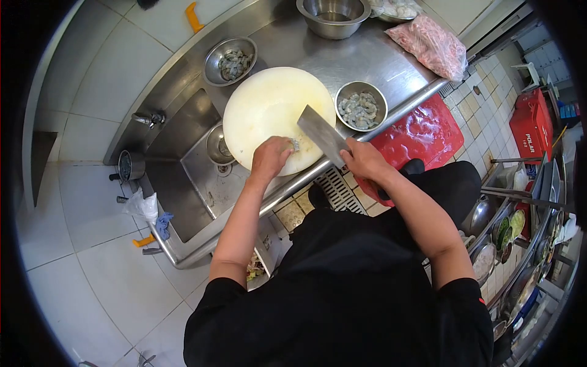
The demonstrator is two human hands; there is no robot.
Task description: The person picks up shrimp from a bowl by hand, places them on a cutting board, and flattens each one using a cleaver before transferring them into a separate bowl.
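A round white cutting board (257, 110) lies on the steel counter beside the sink. My left hand (271, 160) is low on the board, its fingers closed on a small greyish shrimp (296, 145). In my right hand (362, 159) is a cleaver (321, 131), gripped by its handle, its broad blade reaching over the board's right part, close to the shrimp. Behind the board stands a metal bowl (208, 68) of darker grey shrimp. On the right, near the counter edge, another metal bowl (384, 116) contains pale shrimp.
The sink basin (189, 183), with a small metal bowl (215, 147) inside, is at the left. At the back are a large steel bowl (335, 27) and a bag of pink minced meat (428, 46). A red surface (419, 134) sits below the counter; loaded shelves (520, 244) line the right.
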